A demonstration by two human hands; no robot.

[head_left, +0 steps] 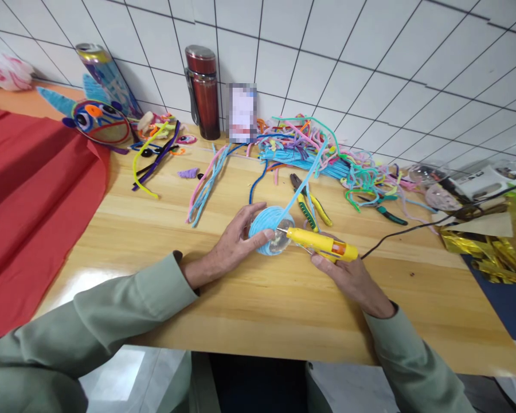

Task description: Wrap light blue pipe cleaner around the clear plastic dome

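My left hand [241, 232] is closed around a clear plastic ball [279, 242] partly wound with light blue pipe cleaner [264, 221]. One loose length of the pipe cleaner [306, 179] sticks up from the ball toward the back right. In my right hand [341, 272] is a yellow hot glue gun [322, 243], its metal nozzle at the ball beside the edge of the winding. Whether the nozzle touches the surface I cannot tell. Behind the glue gun lie pliers [303, 201] with yellow and green handles.
A heap of coloured pipe cleaners [309, 152] lies along the wall, near a red thermos [203, 92] and a phone [242, 112]. A finished-looking blue-eared craft face [97, 120] leans against a can [107, 74]. The glue gun's black cord [406, 230] runs right. Red cloth [34, 212] covers the left side.
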